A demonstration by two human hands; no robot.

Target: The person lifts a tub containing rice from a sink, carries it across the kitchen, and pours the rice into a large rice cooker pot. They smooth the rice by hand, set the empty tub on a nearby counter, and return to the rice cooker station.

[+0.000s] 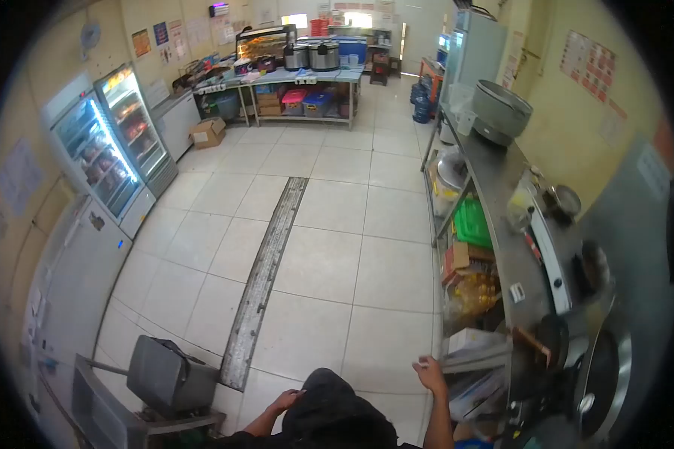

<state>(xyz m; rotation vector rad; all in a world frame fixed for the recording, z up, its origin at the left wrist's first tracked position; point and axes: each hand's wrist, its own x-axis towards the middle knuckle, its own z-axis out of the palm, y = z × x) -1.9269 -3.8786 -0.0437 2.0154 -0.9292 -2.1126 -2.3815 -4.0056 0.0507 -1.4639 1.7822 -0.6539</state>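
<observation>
At the bottom of the head view, my left hand [283, 402] is beside a black rounded shape [337, 411] that looks like dark cloth or a cap; whether its curled fingers hold anything is hidden. My right hand [429, 372] hangs over the tiled floor [314, 262], fingers apart and nothing in them. It is nearest to the lower shelf of the steel counter [494, 202] on the right. A white box [475, 340] stands on that shelf.
Two glass-door fridges [101, 157] and a white freezer [90, 262] line the left wall. A grey bin [168, 378] stands lower left. A metal drain strip [266, 280] crosses the floor. Large pots [324, 57] stand on the far table. A big pot [502, 108] tops the right counter.
</observation>
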